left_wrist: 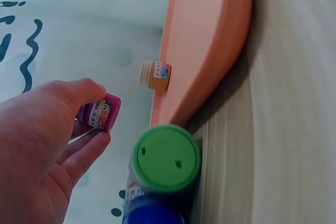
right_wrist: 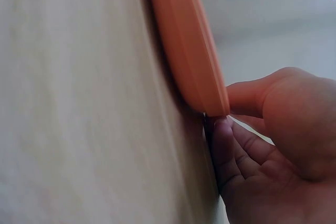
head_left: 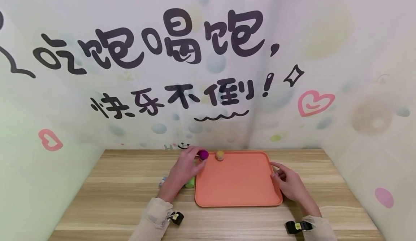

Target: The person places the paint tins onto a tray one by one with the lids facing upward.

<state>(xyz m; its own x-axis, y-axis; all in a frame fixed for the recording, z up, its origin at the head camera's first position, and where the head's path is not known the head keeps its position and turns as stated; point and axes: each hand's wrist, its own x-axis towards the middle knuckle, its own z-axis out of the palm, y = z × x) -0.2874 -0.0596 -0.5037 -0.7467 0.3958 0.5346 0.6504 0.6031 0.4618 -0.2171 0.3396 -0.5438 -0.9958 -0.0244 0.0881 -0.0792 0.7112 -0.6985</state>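
My left hand (head_left: 183, 169) pinches a small purple paint jar (head_left: 204, 155) between thumb and fingers, at the far left corner of the orange tray (head_left: 238, 181). In the left wrist view the purple jar (left_wrist: 100, 115) is tilted, its label showing. A yellow-ochre paint jar (head_left: 220, 156) stands on the tray close by, along the far rim. On the tray's right side, my right hand (head_left: 290, 185) grips the rim. The right wrist view shows its thumb and fingers against the tray corner (right_wrist: 194, 66), some fingertips hidden.
Left of the tray, partly behind my left forearm, are a green-topped container (head_left: 190, 183) and a light blue one (head_left: 163, 181). A dark blue lid (left_wrist: 155, 214) shows beside the green lid (left_wrist: 167, 156). A printed wall (head_left: 227, 132) rises behind the wooden table (head_left: 107, 197).
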